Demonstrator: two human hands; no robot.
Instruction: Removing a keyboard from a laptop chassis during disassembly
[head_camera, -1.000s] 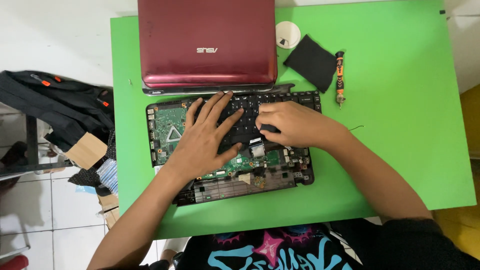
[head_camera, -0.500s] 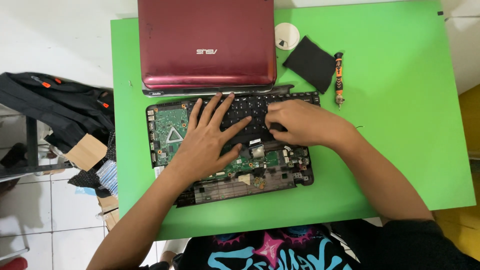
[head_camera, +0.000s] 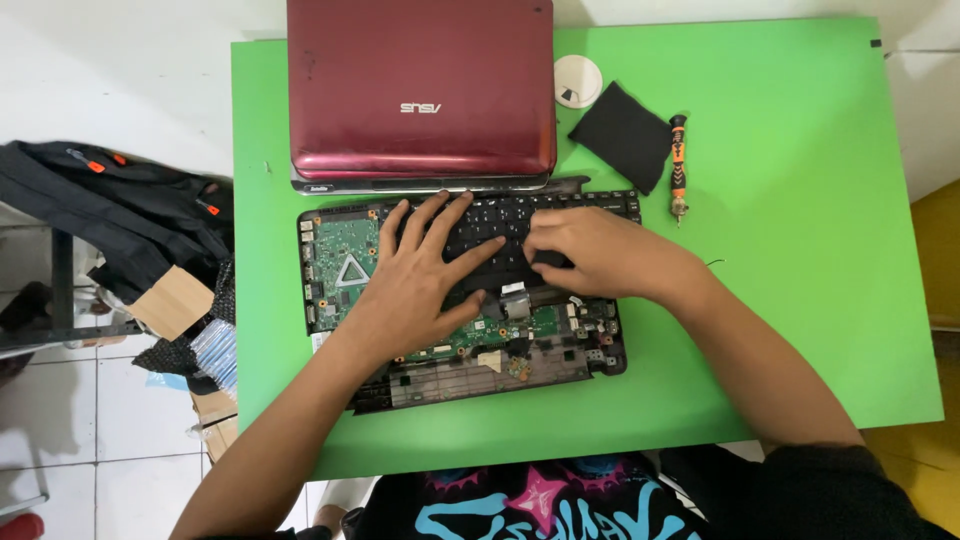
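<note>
The black laptop keyboard (head_camera: 505, 235) lies loose across the top of the opened laptop base with its green circuit board (head_camera: 345, 262), at the middle of the green table (head_camera: 800, 250). The left hand (head_camera: 420, 285) presses flat on it, fingers spread toward 12 o'clock. The right hand (head_camera: 600, 255) curls over its lower edge at 3 o'clock, fingertips tucked against it.
</note>
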